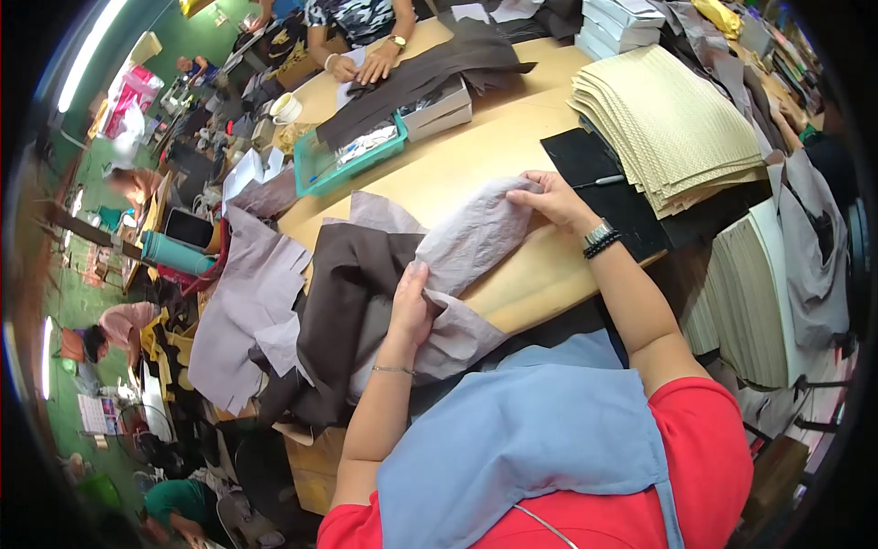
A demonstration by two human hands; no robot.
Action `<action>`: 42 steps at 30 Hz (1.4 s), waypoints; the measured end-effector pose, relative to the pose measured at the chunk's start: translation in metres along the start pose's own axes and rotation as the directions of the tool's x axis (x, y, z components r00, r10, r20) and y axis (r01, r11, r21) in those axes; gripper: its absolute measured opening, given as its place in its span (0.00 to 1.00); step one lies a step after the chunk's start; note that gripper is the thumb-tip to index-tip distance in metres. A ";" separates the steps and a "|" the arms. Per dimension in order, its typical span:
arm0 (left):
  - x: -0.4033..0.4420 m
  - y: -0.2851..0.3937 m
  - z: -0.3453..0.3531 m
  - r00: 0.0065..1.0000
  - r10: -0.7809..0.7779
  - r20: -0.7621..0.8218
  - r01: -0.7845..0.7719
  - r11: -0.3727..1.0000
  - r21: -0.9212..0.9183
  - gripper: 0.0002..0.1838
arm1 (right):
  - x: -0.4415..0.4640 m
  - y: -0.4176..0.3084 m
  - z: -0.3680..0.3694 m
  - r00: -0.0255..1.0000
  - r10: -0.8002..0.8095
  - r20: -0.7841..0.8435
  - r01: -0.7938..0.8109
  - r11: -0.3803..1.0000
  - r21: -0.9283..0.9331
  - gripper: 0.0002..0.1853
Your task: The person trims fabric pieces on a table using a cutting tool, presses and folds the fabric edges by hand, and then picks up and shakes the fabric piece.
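Note:
A light grey-lilac cloth piece is stretched between my two hands above the table. My left hand pinches its lower left edge, thumb on top. At its upper right end, my right hand grips the fabric between thumb and fingers. Under and beside my left hand lies a dark brown cloth, with more pale lilac cloth hanging over the table's left edge. Part of the held cloth drapes below my left hand.
A teal tray with small items sits beyond the cloth. Stacked cream textured sheets and a black sheet with a pen lie right. A co-worker's hands touch dark cloth across the table. A teal bottle stands left.

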State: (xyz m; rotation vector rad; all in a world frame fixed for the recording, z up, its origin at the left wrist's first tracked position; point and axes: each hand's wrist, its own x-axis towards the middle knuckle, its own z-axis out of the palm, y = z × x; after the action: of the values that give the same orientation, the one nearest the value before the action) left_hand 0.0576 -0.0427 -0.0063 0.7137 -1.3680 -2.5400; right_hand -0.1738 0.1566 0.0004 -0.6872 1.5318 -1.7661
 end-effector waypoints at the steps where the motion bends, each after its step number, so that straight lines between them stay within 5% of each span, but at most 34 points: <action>1: 0.001 0.000 0.000 1.000 0.003 0.020 -0.003 1.000 0.016 0.19 | 0.002 0.002 0.002 0.998 0.018 -0.053 -0.014 0.998 0.065 0.11; 4: 0.001 0.003 0.000 0.996 -0.061 0.068 0.056 0.996 0.069 0.18 | 0.007 0.012 -0.001 0.988 0.009 -0.157 0.000 0.998 0.062 0.11; 11: 0.006 -0.019 -0.016 0.983 0.161 0.087 -0.171 0.978 0.123 0.21 | 0.009 0.024 0.001 0.977 -0.131 -0.170 0.142 0.988 0.053 0.10; 22: -0.004 -0.008 -0.001 0.991 0.114 0.065 -0.118 0.991 0.055 0.21 | 0.006 0.019 0.003 0.982 -0.077 -0.173 0.083 0.996 0.033 0.12; 25: -0.009 -0.005 0.006 0.988 0.129 -0.088 -0.126 0.991 0.043 0.21 | -0.009 0.018 0.027 0.911 -0.340 -0.235 0.269 0.919 -0.288 0.37; 26: -0.011 -0.007 0.013 0.979 0.131 -0.158 -0.126 0.991 0.039 0.20 | -0.018 0.016 0.036 0.961 -0.260 -0.093 0.212 0.911 -0.355 0.55; 28: -0.009 -0.015 0.011 0.968 0.232 -0.094 -0.227 0.972 0.068 0.19 | -0.041 0.019 0.069 0.841 -0.474 0.260 0.514 0.551 -0.657 0.71; 30: -0.024 -0.011 0.030 0.962 0.274 -0.025 -0.255 0.922 0.291 0.15 | -0.067 0.012 0.105 0.837 -0.382 0.392 0.541 0.472 -0.696 0.71; 32: -0.036 -0.007 0.038 0.944 0.292 0.154 -0.328 0.763 0.557 0.14 | -0.070 0.015 0.125 0.950 -0.096 0.297 0.297 0.574 -0.763 0.57; 35: -0.046 0.002 0.051 0.752 0.419 0.509 -0.659 0.455 0.599 0.16 | -0.059 0.038 0.121 0.887 -0.408 0.216 0.452 0.675 -0.583 0.31; 38: -0.059 0.018 0.059 0.520 0.646 0.558 -0.810 0.168 0.561 0.21 | -0.070 -0.013 0.099 0.960 -0.135 0.245 0.204 0.938 -0.281 0.10; 39: -0.055 0.017 0.052 0.412 0.710 0.571 -0.830 0.033 0.557 0.22 | -0.075 -0.024 0.095 0.974 -0.187 0.128 0.199 0.976 -0.084 0.03; 40: -0.049 0.014 0.039 0.295 0.760 0.580 -0.825 -0.103 0.555 0.24 | -0.068 -0.033 0.073 0.958 -0.253 0.134 0.283 0.905 -0.317 0.11; 42: -0.041 0.005 0.013 0.234 0.799 0.554 -0.806 -0.159 0.570 0.25 | -0.087 -0.085 0.039 0.875 -0.485 -0.004 0.456 0.827 -0.329 0.14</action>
State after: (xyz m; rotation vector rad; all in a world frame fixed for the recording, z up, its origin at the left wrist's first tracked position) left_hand 0.0867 -0.0213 0.0169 -0.2312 -2.0138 -0.7271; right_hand -0.1032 0.2057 0.0947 -1.2580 1.8482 -1.9315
